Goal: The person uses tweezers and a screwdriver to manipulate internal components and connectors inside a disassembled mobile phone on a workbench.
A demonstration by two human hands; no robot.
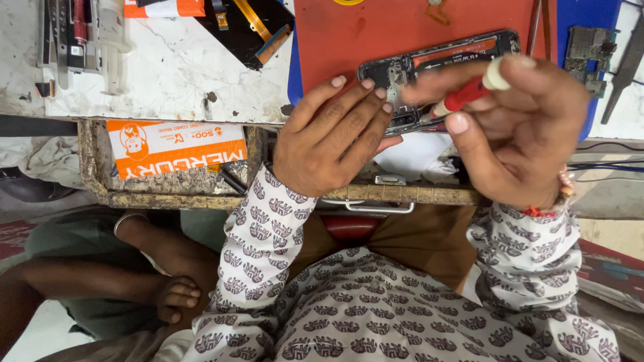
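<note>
An opened phone [439, 59] with its back cover off lies on a red mat [402, 23], its inner boards and an orange strip showing. My left hand [329, 137] rests on the phone's near end, fingers laid flat and pressing it down. My right hand [520, 134] pinches a small red screwdriver [466, 96] with a white cap. Its tip points down-left into the phone's near end, just beside my left fingertips.
A blue mat [590, 13] lies under the red one. A small circuit board [589, 48] and metal tweezers [627, 60] sit at the right. A black screen part with flex cables [245, 30] and tools [74, 33] lie at the left. An orange packet [176, 146] sits in an open drawer. Another person's foot [176, 296] is at lower left.
</note>
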